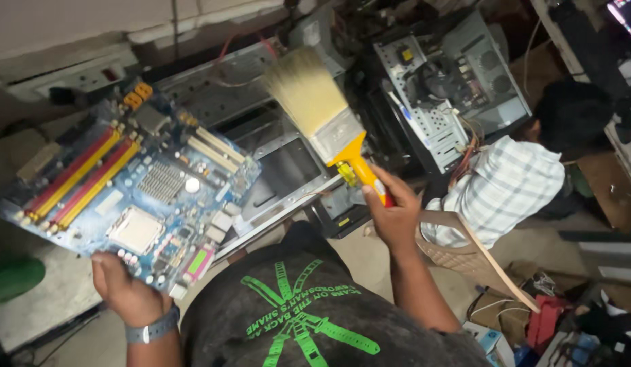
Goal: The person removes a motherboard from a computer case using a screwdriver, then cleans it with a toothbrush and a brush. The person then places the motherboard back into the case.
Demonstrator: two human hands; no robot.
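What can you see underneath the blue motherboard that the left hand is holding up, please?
Below the motherboard, held by the left hand, lie pale floor and something green; an open metal case sits beside. What lies directly beneath is covered.

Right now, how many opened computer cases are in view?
2: one case lies flat beside the motherboard, under the paintbrush; another case stands beyond it, facing the seated person. Clutter may hide more.

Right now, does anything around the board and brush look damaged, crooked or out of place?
Nothing looks broken. The left hand holds the blue motherboard tilted in the air by its bottom edge, and the right hand holds the paintbrush clear of it. Below them an opened computer case lies on its side.
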